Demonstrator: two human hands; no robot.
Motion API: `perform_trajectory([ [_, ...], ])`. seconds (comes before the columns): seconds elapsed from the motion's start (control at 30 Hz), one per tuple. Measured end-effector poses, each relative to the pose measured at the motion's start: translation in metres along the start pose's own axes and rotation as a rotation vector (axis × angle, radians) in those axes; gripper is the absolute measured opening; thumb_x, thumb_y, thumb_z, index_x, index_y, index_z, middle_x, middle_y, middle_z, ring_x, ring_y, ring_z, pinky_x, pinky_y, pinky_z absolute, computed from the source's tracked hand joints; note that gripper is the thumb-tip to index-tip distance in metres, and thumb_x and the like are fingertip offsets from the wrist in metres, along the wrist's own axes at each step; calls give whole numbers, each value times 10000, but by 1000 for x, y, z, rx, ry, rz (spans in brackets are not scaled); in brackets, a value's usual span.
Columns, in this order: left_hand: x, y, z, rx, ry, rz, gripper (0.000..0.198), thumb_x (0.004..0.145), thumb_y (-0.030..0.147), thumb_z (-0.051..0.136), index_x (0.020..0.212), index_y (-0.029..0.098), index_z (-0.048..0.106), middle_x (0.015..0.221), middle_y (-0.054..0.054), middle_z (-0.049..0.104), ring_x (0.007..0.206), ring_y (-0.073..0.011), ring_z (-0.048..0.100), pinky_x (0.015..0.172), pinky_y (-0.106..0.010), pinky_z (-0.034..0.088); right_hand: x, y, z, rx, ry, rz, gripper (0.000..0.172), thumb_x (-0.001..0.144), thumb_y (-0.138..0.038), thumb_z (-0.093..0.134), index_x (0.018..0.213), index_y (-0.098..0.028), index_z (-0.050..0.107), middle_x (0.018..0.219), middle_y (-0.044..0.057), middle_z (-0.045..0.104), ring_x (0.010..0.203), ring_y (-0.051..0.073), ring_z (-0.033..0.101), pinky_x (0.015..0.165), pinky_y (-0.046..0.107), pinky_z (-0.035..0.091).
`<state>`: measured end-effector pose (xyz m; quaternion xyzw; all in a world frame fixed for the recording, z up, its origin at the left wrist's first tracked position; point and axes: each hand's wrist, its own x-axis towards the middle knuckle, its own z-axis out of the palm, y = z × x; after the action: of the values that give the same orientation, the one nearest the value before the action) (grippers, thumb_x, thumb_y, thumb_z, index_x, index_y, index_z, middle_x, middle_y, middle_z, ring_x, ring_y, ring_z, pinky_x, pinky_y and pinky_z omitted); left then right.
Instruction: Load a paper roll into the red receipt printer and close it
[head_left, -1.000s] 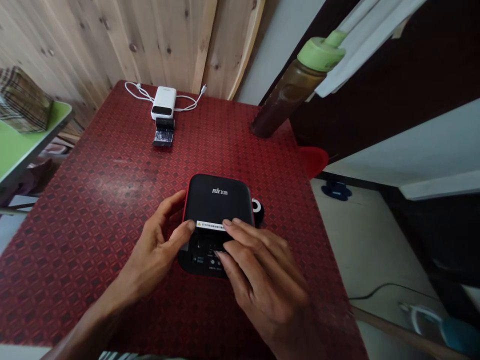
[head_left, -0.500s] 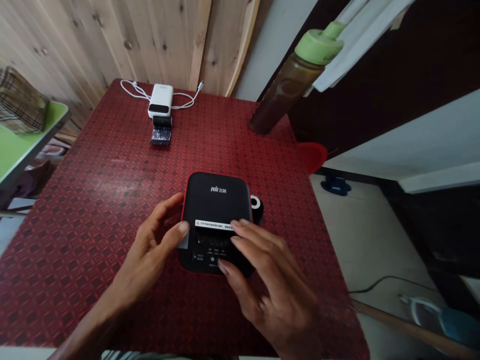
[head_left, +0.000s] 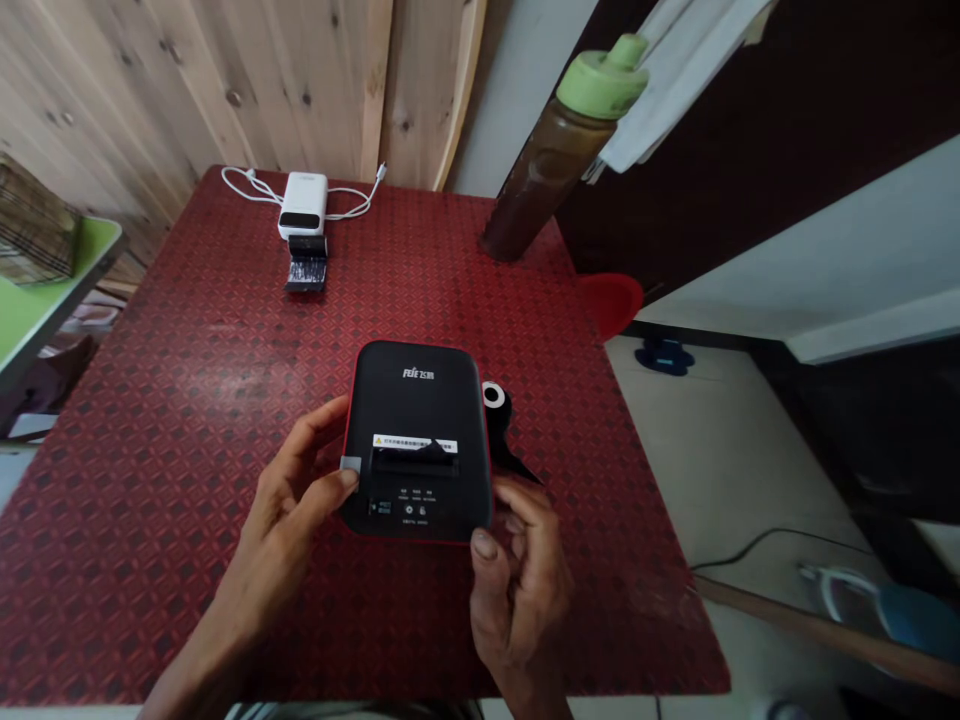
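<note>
A black device with a red edge (head_left: 420,410) lies on the red patterned table (head_left: 247,400). It bears a white warning strip, a slot and small buttons. My left hand (head_left: 289,495) grips its left edge, thumb on a small grey piece (head_left: 351,464) at the side. At the lower right corner, my right hand (head_left: 517,570) holds the device's edge, thumb near the front corner and fingers along the side. Beside the device's right edge lies a black item with a white ring (head_left: 495,396) and a pointed black tail.
Toward the back stand a white power bank (head_left: 304,200) with a white cable and a black strip piece (head_left: 306,270). A brown bottle with a green lid (head_left: 551,150) is at the back right. A red stool (head_left: 611,303) shows beyond the right edge.
My right hand has moved off the buttons and slot to the lower right corner. The slot, buttons and black tail are now uncovered. The view has shifted slightly.
</note>
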<state>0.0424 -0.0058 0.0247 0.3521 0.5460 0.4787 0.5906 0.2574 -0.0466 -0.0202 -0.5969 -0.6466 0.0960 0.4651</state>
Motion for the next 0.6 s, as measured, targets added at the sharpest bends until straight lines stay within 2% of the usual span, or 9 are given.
perform_trajectory([
  [0.13,-1,-4,1,33,49,1,541,1017,433,785,1546,345,713,1627,-39,707,1518,-325,631,1212,-426,514,-1,8,7,50,-44,35,428,1196,-590,431,1349,-254,648,1129,71,744,939,237,751,769,362,602],
  [0.27,-2,-1,7,28,100,-33,575,986,461,792,1538,321,713,1587,-63,729,1419,-332,690,1110,-422,568,-1,14,15,138,-48,97,570,1166,-725,386,1362,-266,661,1147,70,747,977,256,746,814,387,598],
  [0.47,-1,6,13,-3,130,-77,578,951,444,804,1503,288,733,1492,-81,781,1268,-314,769,1001,-389,628,-1,17,19,202,-54,123,614,1129,-791,415,1343,-284,690,1142,59,754,974,266,750,840,408,606],
  [0.6,-1,8,17,1,143,-75,572,949,423,795,1497,274,727,1453,-80,798,1277,-318,771,1032,-404,622,1,18,20,196,-21,106,623,1130,-789,414,1328,-270,696,1104,58,749,946,261,750,807,398,609],
])
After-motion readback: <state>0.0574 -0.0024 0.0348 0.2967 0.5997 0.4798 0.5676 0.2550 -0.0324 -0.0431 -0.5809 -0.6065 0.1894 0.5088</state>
